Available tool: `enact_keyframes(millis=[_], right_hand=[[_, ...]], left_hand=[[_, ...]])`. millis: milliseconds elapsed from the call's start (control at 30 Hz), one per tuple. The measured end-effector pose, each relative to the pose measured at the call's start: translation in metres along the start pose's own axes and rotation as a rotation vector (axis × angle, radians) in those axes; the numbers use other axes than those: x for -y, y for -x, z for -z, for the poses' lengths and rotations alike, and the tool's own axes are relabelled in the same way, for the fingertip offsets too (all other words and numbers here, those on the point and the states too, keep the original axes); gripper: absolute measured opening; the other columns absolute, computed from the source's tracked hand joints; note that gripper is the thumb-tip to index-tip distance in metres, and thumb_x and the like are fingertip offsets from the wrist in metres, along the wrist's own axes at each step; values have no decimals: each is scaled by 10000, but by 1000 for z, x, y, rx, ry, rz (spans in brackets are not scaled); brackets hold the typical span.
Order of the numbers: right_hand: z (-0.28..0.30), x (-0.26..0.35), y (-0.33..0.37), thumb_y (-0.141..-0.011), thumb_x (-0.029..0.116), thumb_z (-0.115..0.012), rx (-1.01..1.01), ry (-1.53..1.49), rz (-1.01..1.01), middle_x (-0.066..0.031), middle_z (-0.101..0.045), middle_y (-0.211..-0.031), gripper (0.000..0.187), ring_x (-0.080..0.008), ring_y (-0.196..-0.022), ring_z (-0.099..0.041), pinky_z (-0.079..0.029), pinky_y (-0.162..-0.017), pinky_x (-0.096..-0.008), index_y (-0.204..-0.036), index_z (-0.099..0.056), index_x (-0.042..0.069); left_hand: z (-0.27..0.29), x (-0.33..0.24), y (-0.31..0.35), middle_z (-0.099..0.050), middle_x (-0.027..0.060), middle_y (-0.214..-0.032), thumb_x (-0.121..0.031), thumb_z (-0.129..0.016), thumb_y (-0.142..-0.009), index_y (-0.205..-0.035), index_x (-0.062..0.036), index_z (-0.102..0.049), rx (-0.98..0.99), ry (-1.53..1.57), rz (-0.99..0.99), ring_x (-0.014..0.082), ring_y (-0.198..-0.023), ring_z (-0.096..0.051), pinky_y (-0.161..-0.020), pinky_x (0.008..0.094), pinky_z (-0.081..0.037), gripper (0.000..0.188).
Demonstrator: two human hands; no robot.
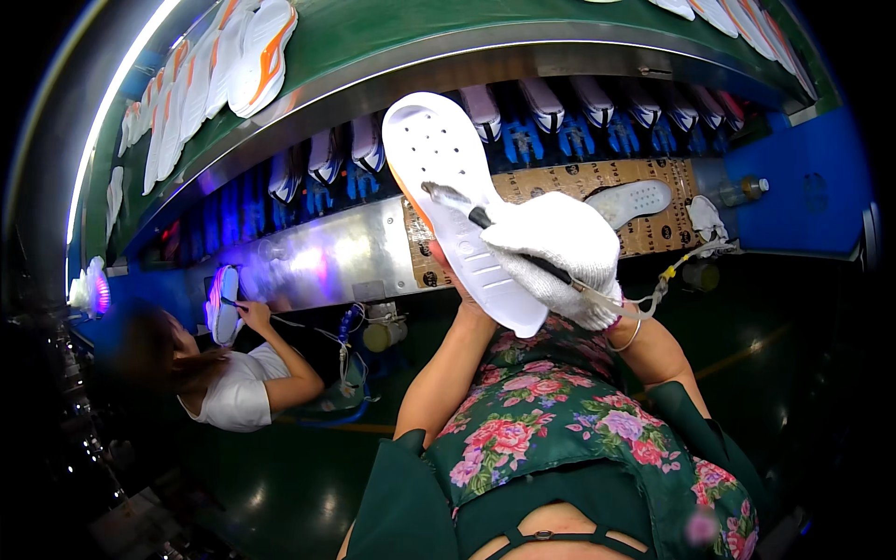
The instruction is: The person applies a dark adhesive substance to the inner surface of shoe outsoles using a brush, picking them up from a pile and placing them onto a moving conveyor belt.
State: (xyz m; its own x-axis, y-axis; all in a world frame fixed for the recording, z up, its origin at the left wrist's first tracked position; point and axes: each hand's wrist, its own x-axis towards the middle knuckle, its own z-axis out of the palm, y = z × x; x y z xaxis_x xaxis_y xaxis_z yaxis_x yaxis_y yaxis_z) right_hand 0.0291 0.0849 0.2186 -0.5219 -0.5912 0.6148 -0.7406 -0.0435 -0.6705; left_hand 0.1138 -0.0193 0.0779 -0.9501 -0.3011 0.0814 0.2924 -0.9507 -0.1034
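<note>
A white shoe sole [467, 229] with an orange side edge is tilted up before me, its dotted inner face showing. My left hand [465, 291] grips it from beneath; the sole hides most of the fingers. My right hand [565, 247], in a white knitted glove, is closed round the dark handle of a brush [450, 195]. The brush's tip lies against the sole's inner face near the middle. A translucent tube [653, 297] with a yellow fitting runs from the handle's rear end off to the right.
Another white sole [646, 198] lies on the cardboard-covered bench [560, 179], near a white rag [707, 217]. Shoe uppers [541, 103] in blue holders line the back. More soles [266, 58] stand on the green upper shelf [373, 28]. At left a co-worker [238, 383] brushes a sole [224, 303].
</note>
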Motion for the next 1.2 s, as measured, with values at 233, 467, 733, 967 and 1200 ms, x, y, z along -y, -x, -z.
enact_keyframes(millis=[233,467,733,967,1200], right_hand=[[-14,-9,-17,-808,119,-722,0,33,21,-125,-725,-1116,352,-316,-1028,-680,-527,-915,-411,-1158,-734,86],[-30,8,-7,-798,49,-746,-87,-177,-145,-132,-740,-995,258,-267,-934,-710,-552,-828,-360,-1056,-745,34],[-39,3,2,-811,73,-734,-167,-110,-142,-141,-715,-1056,267,-254,-938,-686,-547,-831,-358,-1076,-719,51],[-48,-9,21,-776,57,-757,-269,-136,-225,-115,-749,-950,228,-257,-869,-719,-558,-811,-359,-1003,-768,46],[-48,0,21,-800,86,-756,-99,-88,-175,-123,-748,-1012,268,-276,-981,-717,-512,-968,-396,-1068,-765,73]], left_hand=[[15,2,9,-405,118,-1538,-765,-634,-775,-1569,-186,-268,-140,-173,76,344,-1373,-451,-1138,546,-396,1049],[14,-3,7,-410,117,-1536,-777,-622,-775,-1570,-187,-270,-180,-325,64,336,-1375,-451,-1143,540,-392,1050],[10,-6,1,-413,115,-1536,-795,-602,-776,-1571,-188,-271,-217,-437,52,328,-1378,-450,-1149,533,-386,1053],[25,-14,-14,-489,137,-1459,-869,-561,-729,-1538,-153,-318,-284,-402,35,374,-1331,-493,-1119,557,-418,1107],[10,-22,-31,-516,226,-1415,-843,-524,-792,-1548,-166,-298,6,-269,90,385,-1257,-555,-1049,550,-480,1040]])
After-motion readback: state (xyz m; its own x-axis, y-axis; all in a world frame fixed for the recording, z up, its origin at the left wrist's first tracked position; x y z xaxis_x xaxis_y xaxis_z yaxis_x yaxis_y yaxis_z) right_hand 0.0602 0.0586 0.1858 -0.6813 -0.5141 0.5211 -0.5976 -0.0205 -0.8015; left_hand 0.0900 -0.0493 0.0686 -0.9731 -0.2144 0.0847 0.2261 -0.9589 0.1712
